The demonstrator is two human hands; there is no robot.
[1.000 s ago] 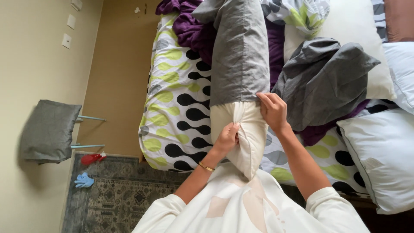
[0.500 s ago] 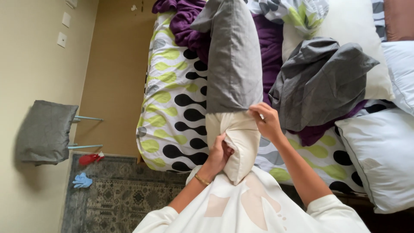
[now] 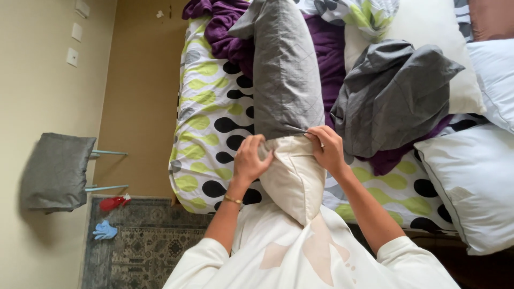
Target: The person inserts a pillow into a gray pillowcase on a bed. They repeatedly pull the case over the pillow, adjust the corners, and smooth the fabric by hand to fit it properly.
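Pillowcase (image 3: 286, 69) now covers more pillow (image 3: 292, 179).

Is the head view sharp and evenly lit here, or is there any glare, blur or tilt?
Head view: soft, even light, no glare; left hand, right hand, grey pillowcase and cream pillow look sharp; the whole frame is rotated sideways, the bed running vertically.

Left hand (image 3: 250, 159): raised in front of the chest, fingers curled and gripping.
Right hand (image 3: 326, 149): level with it, fingers pinched shut.
Forearms: bare, angled up and inward.
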